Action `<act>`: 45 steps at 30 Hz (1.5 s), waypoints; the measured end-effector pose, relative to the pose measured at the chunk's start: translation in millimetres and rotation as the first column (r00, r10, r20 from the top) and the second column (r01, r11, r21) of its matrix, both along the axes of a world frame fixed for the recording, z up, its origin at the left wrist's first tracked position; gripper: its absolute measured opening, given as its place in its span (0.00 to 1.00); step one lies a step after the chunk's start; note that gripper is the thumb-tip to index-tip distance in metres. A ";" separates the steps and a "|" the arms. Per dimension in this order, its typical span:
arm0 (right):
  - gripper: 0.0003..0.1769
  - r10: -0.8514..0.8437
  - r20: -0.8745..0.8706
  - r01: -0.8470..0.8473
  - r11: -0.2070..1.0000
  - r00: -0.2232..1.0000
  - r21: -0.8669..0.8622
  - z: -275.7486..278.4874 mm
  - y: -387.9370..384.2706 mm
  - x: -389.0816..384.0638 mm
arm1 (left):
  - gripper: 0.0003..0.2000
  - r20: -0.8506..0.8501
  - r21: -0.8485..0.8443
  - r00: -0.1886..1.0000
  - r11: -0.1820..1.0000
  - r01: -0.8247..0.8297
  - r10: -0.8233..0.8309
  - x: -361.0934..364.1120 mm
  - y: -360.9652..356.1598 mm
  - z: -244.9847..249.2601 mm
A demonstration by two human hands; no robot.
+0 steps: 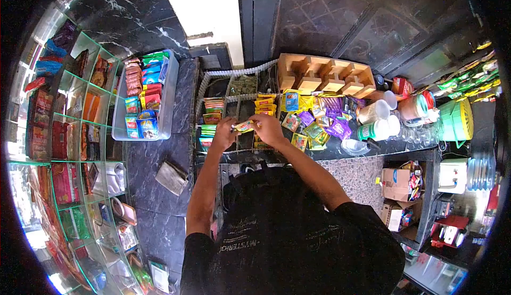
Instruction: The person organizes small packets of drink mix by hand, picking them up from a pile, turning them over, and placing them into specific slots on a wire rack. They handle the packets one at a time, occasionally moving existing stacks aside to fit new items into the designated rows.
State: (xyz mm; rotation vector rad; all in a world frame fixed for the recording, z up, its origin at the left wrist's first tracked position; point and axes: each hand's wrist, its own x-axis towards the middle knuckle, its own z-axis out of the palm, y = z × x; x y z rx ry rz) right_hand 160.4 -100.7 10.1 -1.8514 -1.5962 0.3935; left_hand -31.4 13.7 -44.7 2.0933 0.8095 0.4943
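Between my two hands is a small yellow packet [245, 126], held over a divided rack [239, 99] on the dark counter. My left hand [225, 132] has its fingers closed at the packet's left end. At the right end, my right hand [266, 129] pinches it. Green and red packets [208, 130] stand in the rack's left compartments, beside my left hand. Yellow packets [265, 104] fill a compartment just beyond my right hand. Loose purple, yellow and green packets [319, 119] lie in a pile to the right.
A wooden divided holder [324, 75] stands behind the pile. Jars [374, 112] and a green bucket [456, 120] are at the right. On the left are a clear bin of packets [167, 115], a folded cloth [172, 178] and glass shelves [80, 119].
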 end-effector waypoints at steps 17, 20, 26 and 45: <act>0.32 -0.744 -0.255 0.725 0.664 0.618 -0.182 -70.0 -125.2 122.7 | 0.14 -0.194 0.338 0.981 0.940 0.048 0.020 11.4 -5.8 18.0; 0.31 -0.714 -0.147 0.656 0.691 0.684 -0.303 -88.9 -127.4 128.3 | 0.15 -0.201 0.359 0.978 0.933 0.019 0.058 9.9 -4.6 -4.5; 0.27 -0.705 -0.016 0.676 0.685 0.709 -0.271 -51.6 -101.9 114.7 | 0.16 -0.313 0.406 0.948 0.910 0.081 0.056 10.3 -7.8 3.9; 0.19 0.034 0.138 -0.021 0.995 0.990 -0.094 -27.3 -16.1 -20.1 | 0.20 -0.260 0.161 0.966 0.986 0.046 -0.002 -0.7 8.1 6.1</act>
